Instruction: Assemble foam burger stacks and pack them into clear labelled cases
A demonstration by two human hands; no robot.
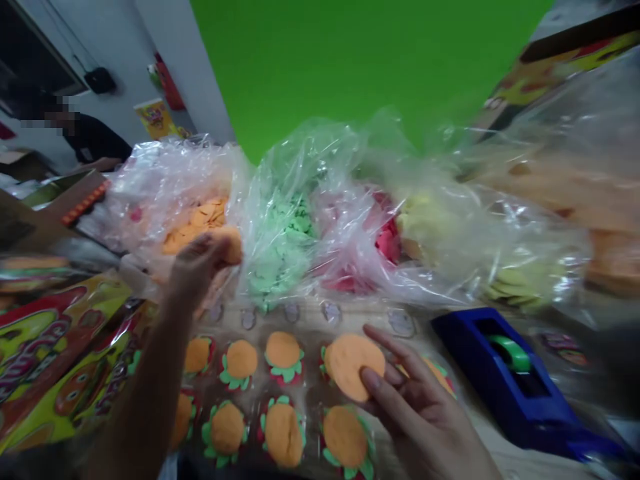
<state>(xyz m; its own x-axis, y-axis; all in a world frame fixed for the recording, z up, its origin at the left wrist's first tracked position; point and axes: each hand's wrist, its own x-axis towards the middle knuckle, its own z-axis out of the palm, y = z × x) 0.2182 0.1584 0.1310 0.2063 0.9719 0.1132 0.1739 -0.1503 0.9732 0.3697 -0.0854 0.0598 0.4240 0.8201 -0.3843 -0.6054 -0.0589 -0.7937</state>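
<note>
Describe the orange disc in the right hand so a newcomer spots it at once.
Find the blue tape dispenser at the lower right. Just left of it, the right hand holds the orange disc. Neighbouring discs lie over green frills; this one is pinched.

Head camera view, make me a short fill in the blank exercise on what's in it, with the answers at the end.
1. The left hand is at a plastic bag, and the pieces beside that hand are ____ in color.
2. The right hand holds a rounded piece, and the large tape dispenser to its right is ____.
3. The roll of tape inside the dispenser is ____.

Missing words: orange; blue; green.
</note>
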